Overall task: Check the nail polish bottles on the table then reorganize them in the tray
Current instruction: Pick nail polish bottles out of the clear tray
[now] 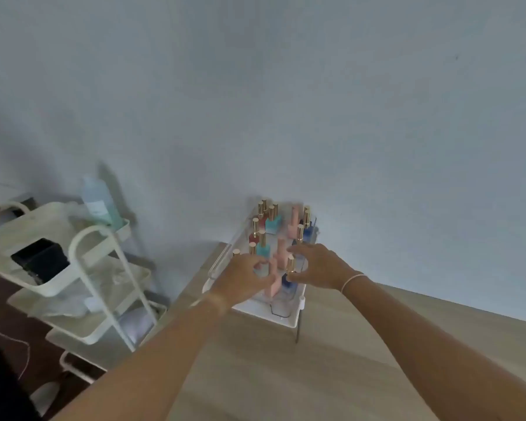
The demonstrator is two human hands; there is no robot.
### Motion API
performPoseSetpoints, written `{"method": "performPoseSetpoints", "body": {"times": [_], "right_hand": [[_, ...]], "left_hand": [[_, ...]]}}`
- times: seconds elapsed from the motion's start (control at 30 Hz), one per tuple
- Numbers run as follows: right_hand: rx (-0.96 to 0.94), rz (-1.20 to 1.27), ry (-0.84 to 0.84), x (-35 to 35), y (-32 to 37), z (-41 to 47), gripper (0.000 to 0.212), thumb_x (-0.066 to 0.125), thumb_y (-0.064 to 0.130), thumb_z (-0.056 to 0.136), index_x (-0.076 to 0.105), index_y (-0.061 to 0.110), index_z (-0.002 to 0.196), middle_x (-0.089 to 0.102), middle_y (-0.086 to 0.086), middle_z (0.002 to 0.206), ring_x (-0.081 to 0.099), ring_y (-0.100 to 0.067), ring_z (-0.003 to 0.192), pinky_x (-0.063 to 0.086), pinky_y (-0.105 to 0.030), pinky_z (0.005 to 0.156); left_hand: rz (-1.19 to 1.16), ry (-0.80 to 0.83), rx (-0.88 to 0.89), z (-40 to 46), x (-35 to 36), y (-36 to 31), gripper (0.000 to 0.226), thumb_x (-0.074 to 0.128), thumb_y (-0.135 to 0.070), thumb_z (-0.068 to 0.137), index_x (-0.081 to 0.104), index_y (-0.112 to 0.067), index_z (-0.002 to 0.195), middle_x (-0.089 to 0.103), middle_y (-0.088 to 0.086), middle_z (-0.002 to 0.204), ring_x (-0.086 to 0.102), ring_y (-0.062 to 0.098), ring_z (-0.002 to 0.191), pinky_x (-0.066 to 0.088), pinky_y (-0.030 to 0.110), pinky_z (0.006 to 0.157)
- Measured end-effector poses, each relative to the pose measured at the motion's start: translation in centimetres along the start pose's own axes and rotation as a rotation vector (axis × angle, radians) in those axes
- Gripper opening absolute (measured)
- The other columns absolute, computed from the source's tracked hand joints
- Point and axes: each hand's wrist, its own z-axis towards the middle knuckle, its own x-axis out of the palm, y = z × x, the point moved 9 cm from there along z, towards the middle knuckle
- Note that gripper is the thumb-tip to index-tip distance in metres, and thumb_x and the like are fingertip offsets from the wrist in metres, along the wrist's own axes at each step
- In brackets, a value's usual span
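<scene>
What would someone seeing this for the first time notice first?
Probably the cluster of gold-capped nail polish bottles in pink, teal, red and blue standing in the clear tray against the wall, with the left hand and right hand reaching among the nearest ones. To the left stands a cream metal tiered cart.

Bottles (275, 221) in tray (281, 319) on table (286, 375); cart (82, 268) left

Bare arms — a thin band (353, 281) on each wrist.
</scene>
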Motion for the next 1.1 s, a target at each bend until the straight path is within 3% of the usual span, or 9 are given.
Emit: {"method": "performPoseSetpoints", "body": {"times": [0.13,0.23,0.33,0.43,0.57,0.67,0.87,1.03,1.1], "right_hand": [[0.083,-0.072,0.03,-0.2,-0.9,0.6,0.052,0.065,0.048,0.072,0.055,0.021,0.115,0.061,-0.007,0.117,0.058,-0.024,0.099,0.049,-0.037,0.088],[0.101,-0.125,0.047,0.2,-0.9,0.6,0.044,0.063,0.048,0.073,0.058,0.017,0.103,0.063,-0.006,0.104,0.058,-0.022,0.089,0.046,-0.033,0.079],[0.132,-0.209,0.121,2.6,-2.3,2.7,0.029,0.06,0.048,0.074,0.05,0.021,0.073,0.057,0.002,0.08,0.052,-0.019,0.08,0.038,-0.03,0.073],[0.14,-0.235,0.121,3.0,-1.6,2.7,0.037,0.06,0.045,0.075,0.033,0.028,0.055,0.043,0.008,0.061,0.048,-0.018,0.074,0.032,-0.031,0.072],[0.112,-0.233,0.085,2.8,-1.0,2.9,0.035,0.059,0.038,0.076,0.031,0.029,0.057,0.041,0.009,0.06,0.048,-0.019,0.073,0.032,-0.031,0.073],[0.08,-0.185,0.0,2.0,-0.8,2.4,0.02,0.058,0.037,0.074,0.043,0.025,0.07,0.048,0.005,0.065,0.052,-0.022,0.073,0.035,-0.031,0.071],[0.101,0.17,-0.223,-3.3,-1.0,0.3,0.03,0.062,0.033,0.076,0.058,0.007,0.092,0.065,-0.01,0.088,0.061,-0.028,0.077,0.049,-0.037,0.07],[0.106,0.288,-0.373,-8.5,-3.7,-3.8,0.023,0.064,0.028,0.073,0.061,0.014,0.091,0.066,-0.003,0.09,0.058,-0.023,0.077,0.048,-0.035,0.073],[0.156,0.32,-0.409,-9.5,-6.2,-6.4,0.017,0.064,0.026,0.07,0.064,0.02,0.085,0.065,0.004,0.083,0.056,-0.017,0.071,0.047,-0.032,0.068]], "left_hand": [[0.025,0.052,-0.031,0.4,1.3,-0.1,0.027,0.053,-0.041,0.085,0.062,-0.017,0.076,0.062,0.0,0.084,0.054,0.009,0.079,0.038,0.016,0.065],[0.02,0.032,-0.09,0.3,1.6,0.6,0.039,0.049,-0.046,0.085,0.061,-0.014,0.067,0.063,0.006,0.08,0.057,0.014,0.078,0.045,0.026,0.07],[0.094,0.092,-0.159,2.2,3.5,3.0,0.039,0.049,-0.043,0.084,0.059,-0.012,0.064,0.062,0.007,0.071,0.057,0.02,0.072,0.045,0.035,0.07],[0.173,0.108,-0.191,2.3,3.8,3.1,0.038,0.049,-0.036,0.086,0.049,-0.021,0.051,0.049,-0.003,0.054,0.048,0.015,0.061,0.036,0.035,0.072],[0.164,0.072,-0.165,2.3,3.5,2.6,0.046,0.042,-0.036,0.091,0.046,-0.02,0.048,0.044,-0.001,0.05,0.046,0.011,0.053,0.034,0.031,0.067],[0.162,0.021,-0.131,2.1,2.8,2.2,0.047,0.04,-0.037,0.092,0.044,-0.02,0.048,0.043,-0.001,0.049,0.044,0.01,0.05,0.031,0.025,0.056],[0.076,-0.081,-0.051,2.3,0.1,-0.4,0.034,0.053,-0.023,0.085,0.054,-0.012,0.053,0.048,-0.003,0.049,0.043,0.008,0.045,0.03,0.011,0.041],[0.016,-0.077,0.098,2.4,-0.5,-6.3,0.03,0.051,-0.024,0.088,0.062,-0.007,0.066,0.063,0.012,0.064,0.05,0.004,0.052,0.036,0.008,0.045],[-0.002,-0.047,0.182,2.1,0.8,-9.4,0.029,0.052,-0.021,0.088,0.059,-0.009,0.062,0.059,-0.001,0.053,0.053,-0.001,0.049,0.036,0.004,0.045]]}}
